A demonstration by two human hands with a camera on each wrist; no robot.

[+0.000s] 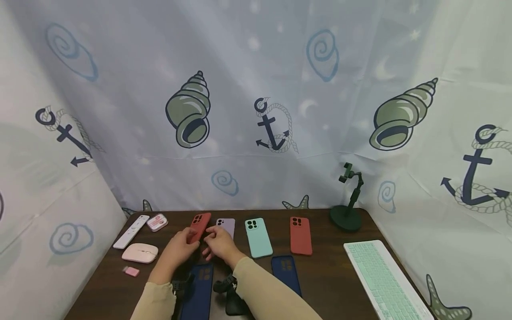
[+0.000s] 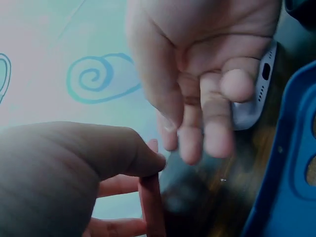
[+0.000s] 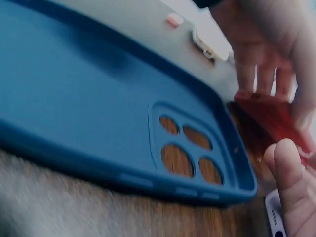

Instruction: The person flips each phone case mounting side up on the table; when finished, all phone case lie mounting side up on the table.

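My left hand (image 1: 178, 250) grips a red phone case (image 1: 201, 222) by its edges, thumb on one side and fingers on the other; the left wrist view shows the thumb on the case's narrow side (image 2: 152, 205). Just right of it is my right hand (image 1: 221, 244), its fingers loosely bent with nothing between them. Beyond that hand lies a lilac phone (image 1: 227, 224), partly covered by it. A dark blue phone case (image 1: 200, 289) lies between my forearms; the right wrist view shows its hollow inner side (image 3: 98, 94) and camera cutouts.
To the right lie a mint phone (image 1: 258, 238), a red phone case (image 1: 301, 238), another blue case (image 1: 286, 271) and a keyboard (image 1: 380, 275). A dark green stand (image 1: 346, 218) is at the back. At left are a white remote (image 1: 131, 232), mouse (image 1: 140, 253), small box (image 1: 157, 222) and pink USB stick (image 1: 131, 271).
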